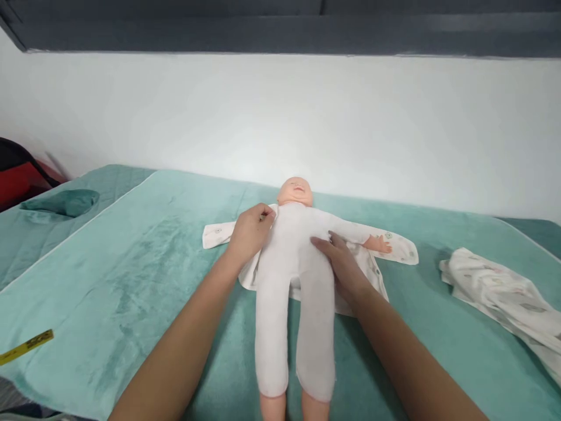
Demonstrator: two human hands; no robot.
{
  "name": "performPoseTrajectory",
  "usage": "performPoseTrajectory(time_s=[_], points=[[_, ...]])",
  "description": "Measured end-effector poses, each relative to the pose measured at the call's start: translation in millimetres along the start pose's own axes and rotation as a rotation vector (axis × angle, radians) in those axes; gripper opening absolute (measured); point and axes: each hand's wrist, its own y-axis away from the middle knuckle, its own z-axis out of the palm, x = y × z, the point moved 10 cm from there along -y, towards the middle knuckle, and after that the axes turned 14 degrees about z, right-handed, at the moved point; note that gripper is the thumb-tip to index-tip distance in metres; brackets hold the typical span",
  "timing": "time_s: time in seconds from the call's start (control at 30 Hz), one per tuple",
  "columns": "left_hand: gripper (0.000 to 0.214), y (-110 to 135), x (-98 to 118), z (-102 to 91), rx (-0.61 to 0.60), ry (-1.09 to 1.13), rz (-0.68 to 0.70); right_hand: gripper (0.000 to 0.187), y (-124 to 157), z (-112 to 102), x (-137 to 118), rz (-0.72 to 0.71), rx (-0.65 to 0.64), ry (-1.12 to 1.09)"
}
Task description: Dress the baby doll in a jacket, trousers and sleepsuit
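A baby doll (293, 257) with a white cloth body lies on its back on an opened white printed garment (397, 248), its head toward the wall. My left hand (250, 229) is closed at the doll's left shoulder, fingers curled on the garment's edge there. My right hand (340, 262) lies flat, fingers stretched out, on the doll's hip and the garment beside it. The doll's bare hand (379, 244) rests on the spread sleeve at the right.
A teal blanket (131, 275) covers the bed. A second crumpled white printed garment (499, 292) lies at the right. A folded dark teal cloth (61, 202) lies at the far left, a yellow tape strip (26, 347) at the lower left, and a red and black object (17, 175) beyond the bed.
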Motion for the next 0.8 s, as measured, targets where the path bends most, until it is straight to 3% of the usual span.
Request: performPoseTrajectory(time_s=[0.1,0.17,0.27,0.37,0.43,0.5,0.57,0.67,0.73,0.8], points=[[0.022,10.8,31.3,-5.4,-0.143,0.149,0.013,0.074,1.8,4.8,7.4,0.086,0.012,-0.08],[0.023,20.1,56.8,-13.0,-0.205,0.261,0.062,0.069,3.6,8.6,6.2,0.071,-0.03,-0.112],[0.025,27.3,78.6,-24.8,-0.193,0.504,0.13,0.064,3.9,7.8,5.9,0.051,-0.056,-0.12],[0.026,20.1,59.4,-35.1,-0.004,0.619,0.146,0.061,2.3,7.2,7.8,0.053,-0.076,-0.099],[0.023,13.4,25.4,-33.2,0.113,0.449,0.06,0.066,0.5,6.3,9.6,0.062,-0.072,-0.089],[0.025,7.6,-5.3,-19.1,0.09,0.188,-0.044,0.072,-1.6,3.5,11.4,0.073,-0.042,-0.08],[0.028,1.1,-21.4,-3.0,0.045,0.05,-0.084,0.076,-3.5,1.5,12.3,0.074,-0.014,-0.074],[0.021,-10.3,-18.8,9.1,0.093,0.05,-0.069,0.074,-4.8,2.5,12.1,0.063,-0.016,-0.085],[0.018,-19.0,-4.0,14.1,0.127,0.09,-0.031,0.073,-4.3,4.2,11.0,0.049,-0.036,-0.096],[0.019,-28.3,14.4,26.2,0.068,0.162,0.015,0.072,-3.4,4.9,9.6,0.034,-0.048,-0.086]])
